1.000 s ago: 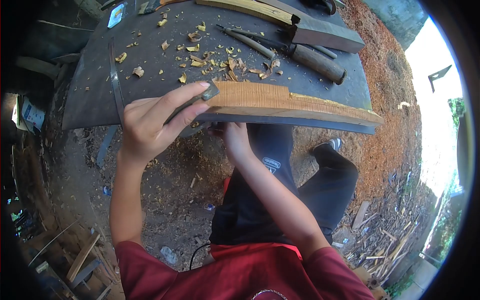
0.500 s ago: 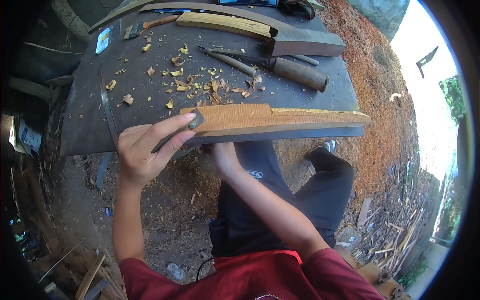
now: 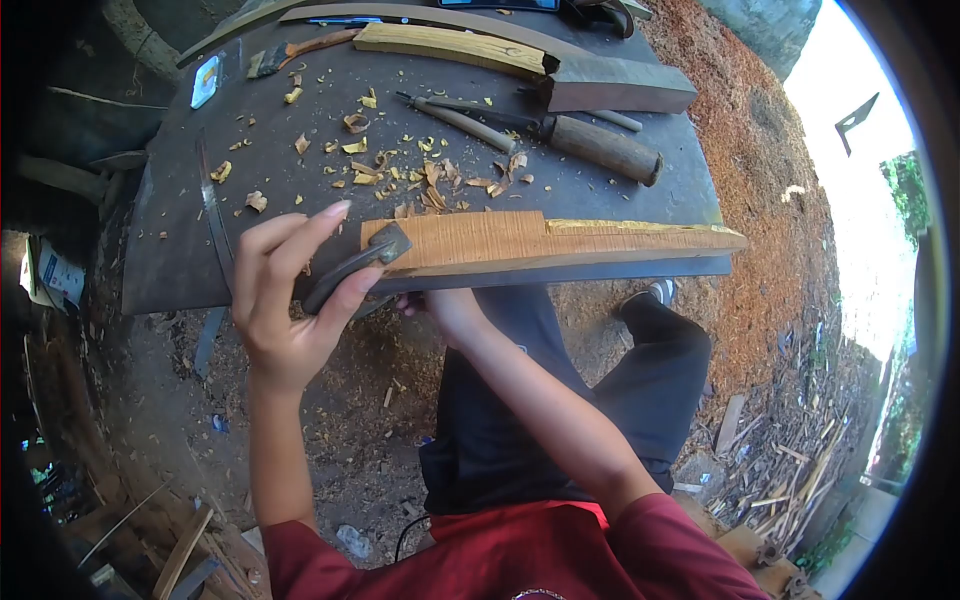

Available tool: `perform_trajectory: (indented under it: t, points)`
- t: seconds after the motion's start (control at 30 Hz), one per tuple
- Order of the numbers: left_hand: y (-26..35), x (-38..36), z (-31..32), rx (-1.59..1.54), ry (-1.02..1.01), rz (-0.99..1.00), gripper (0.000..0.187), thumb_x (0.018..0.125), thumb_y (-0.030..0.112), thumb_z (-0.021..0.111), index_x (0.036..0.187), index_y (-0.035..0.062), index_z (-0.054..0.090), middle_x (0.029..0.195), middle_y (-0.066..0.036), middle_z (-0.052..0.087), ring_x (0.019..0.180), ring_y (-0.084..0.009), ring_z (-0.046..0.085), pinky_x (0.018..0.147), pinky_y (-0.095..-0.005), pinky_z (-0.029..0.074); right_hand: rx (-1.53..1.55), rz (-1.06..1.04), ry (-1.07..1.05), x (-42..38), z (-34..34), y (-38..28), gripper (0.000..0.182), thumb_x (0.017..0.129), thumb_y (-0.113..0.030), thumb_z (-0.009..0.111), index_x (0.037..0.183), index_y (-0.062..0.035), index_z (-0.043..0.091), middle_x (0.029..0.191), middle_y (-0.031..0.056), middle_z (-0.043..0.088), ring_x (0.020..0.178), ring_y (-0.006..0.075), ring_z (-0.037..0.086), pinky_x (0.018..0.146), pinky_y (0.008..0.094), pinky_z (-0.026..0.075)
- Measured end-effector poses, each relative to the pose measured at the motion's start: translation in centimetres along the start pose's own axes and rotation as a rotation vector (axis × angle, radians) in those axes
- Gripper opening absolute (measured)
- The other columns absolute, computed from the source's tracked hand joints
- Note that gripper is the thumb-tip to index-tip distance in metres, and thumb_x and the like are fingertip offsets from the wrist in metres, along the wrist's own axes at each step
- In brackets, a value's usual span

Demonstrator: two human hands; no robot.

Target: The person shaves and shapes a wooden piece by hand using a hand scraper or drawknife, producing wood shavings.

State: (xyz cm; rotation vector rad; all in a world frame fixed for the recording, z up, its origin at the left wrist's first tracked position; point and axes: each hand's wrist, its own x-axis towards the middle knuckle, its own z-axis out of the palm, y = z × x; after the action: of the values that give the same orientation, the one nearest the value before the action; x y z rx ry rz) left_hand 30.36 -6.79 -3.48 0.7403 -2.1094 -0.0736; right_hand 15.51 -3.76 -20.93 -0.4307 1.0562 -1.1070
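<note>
A long, stepped piece of brown wood (image 3: 470, 240) lies along the table's near edge. The upper jaw of a dark metal C-clamp (image 3: 388, 244) rests on its left end, and the clamp's frame curves down over the edge. My left hand (image 3: 285, 290) is at the clamp, fingers spread and raised, with the thumb against or just beside the frame. Below the table edge my right hand (image 3: 445, 308) reaches toward the clamp's underside. Its fingers look curled, but the table hides most of them and whatever they hold.
On the dark table (image 3: 270, 170) are scattered wood shavings (image 3: 440, 180), a wooden-handled tool (image 3: 600, 150), a thin rod (image 3: 465, 125), a wood block (image 3: 620, 85), a yellowish wood strip (image 3: 450, 45) and a brush (image 3: 280, 58). A curved metal strip (image 3: 212, 205) lies at left. Sawdust covers the ground (image 3: 760, 210).
My left hand's fingers have lifted off the clamp's jaw and spread up and to the left. My right hand stays under the edge; the wood has barely shifted in view.
</note>
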Motion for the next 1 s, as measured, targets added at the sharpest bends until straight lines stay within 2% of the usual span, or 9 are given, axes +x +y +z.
perform_trajectory:
  t: [0.07,0.17,0.27,0.4,0.5,0.57,0.77,0.87,1.0]
  points:
    - [-0.3,-1.1,0.7,-0.046,0.146,-0.035,0.042,0.093,0.028,0.081,0.123,-0.0001,0.070,0.120,-0.013,0.066,0.098,-0.0235,0.066,0.080,-0.0345,0.056,0.050,0.013,0.033,-0.3,0.2,0.0,0.026,0.111,-0.016,0.042,0.106,0.0003,0.062,0.084,0.0094,0.067,0.067,0.0170,0.068,0.058,0.0293,0.058]
    - [-0.3,-1.9,1.5,0.044,0.149,-0.046,0.044,0.109,0.029,0.055,0.133,-0.0067,0.060,0.121,-0.018,0.063,0.105,-0.0253,0.067,0.092,-0.0371,0.055,0.052,-0.052,0.006,-0.7,0.1,0.1,0.025,0.111,-0.015,0.043,0.105,0.0004,0.062,0.082,0.0090,0.067,0.066,0.0166,0.068,0.058,0.0292,0.057]
    - [0.6,-1.5,3.9,-0.115,0.265,-0.139,0.047,0.113,0.034,0.044,0.122,-0.0065,0.066,0.115,-0.020,0.069,0.103,-0.0268,0.071,0.091,-0.0374,0.058,-0.070,-0.084,-0.047,0.3,-0.6,1.1,0.023,0.110,-0.013,0.044,0.104,0.0001,0.062,0.080,0.0084,0.066,0.066,0.0161,0.067,0.056,0.0289,0.055]
    - [1.3,-0.5,4.7,-0.097,0.312,-0.161,0.054,0.116,0.026,0.034,0.097,-0.0063,0.073,0.091,-0.016,0.078,0.082,-0.0257,0.076,0.076,-0.0359,0.062,-0.115,-0.099,-0.041,0.2,-0.5,0.8,0.020,0.110,-0.021,0.050,0.107,-0.0052,0.062,0.080,0.0064,0.065,0.068,0.0158,0.065,0.059,0.0290,0.052]
    - [1.1,-0.8,5.0,-0.064,0.326,-0.130,0.054,0.116,0.025,0.035,0.095,-0.0060,0.073,0.090,-0.017,0.078,0.082,-0.0262,0.077,0.074,-0.0341,0.062,-0.139,-0.061,-0.043,0.3,-0.5,0.7,0.016,0.109,-0.017,0.051,0.110,-0.0054,0.061,0.079,0.0059,0.064,0.066,0.0146,0.064,0.058,0.0281,0.052]
    - [1.0,-0.6,5.0,-0.089,0.348,-0.109,0.047,0.114,0.024,0.044,0.093,-0.0060,0.073,0.087,-0.015,0.078,0.082,-0.0285,0.078,0.075,-0.0361,0.064,-0.161,0.037,-0.015,0.0,-0.3,-0.8,0.013,0.108,-0.009,0.050,0.111,-0.0027,0.061,0.079,0.0067,0.065,0.065,0.0144,0.065,0.056,0.0278,0.052]
    - [0.5,-0.6,5.1,-0.143,0.376,-0.060,0.041,0.112,0.024,0.053,0.091,-0.0051,0.072,0.086,-0.015,0.078,0.081,-0.0291,0.079,0.075,-0.0381,0.066,-0.178,0.136,-0.201,1.3,-2.1,-1.3,0.019,0.108,-0.009,0.054,0.125,-0.0064,0.060,0.085,0.0061,0.067,0.071,0.0126,0.066,0.059,0.0257,0.052]
    - [0.3,-0.7,5.4,-0.167,0.390,-0.048,0.040,0.111,0.024,0.055,0.090,-0.0047,0.072,0.085,-0.015,0.078,0.081,-0.0292,0.079,0.074,-0.0378,0.067,-0.143,0.083,-0.335,1.8,-3.2,-1.5,0.023,0.108,-0.016,0.056,0.129,-0.0068,0.059,0.087,0.0095,0.067,0.072,0.0175,0.067,0.060,0.0288,0.052]
    - [0.2,-0.7,5.4,-0.168,0.392,-0.041,0.039,0.110,0.025,0.057,0.091,-0.0045,0.072,0.084,-0.015,0.078,0.080,-0.0294,0.080,0.072,-0.0370,0.067,0.402,0.211,-0.417,2.9,-4.9,-1.4,0.030,0.107,-0.026,0.058,0.129,-0.0051,0.059,0.087,0.0144,0.065,0.066,0.0240,0.062,0.058,0.0336,0.048]
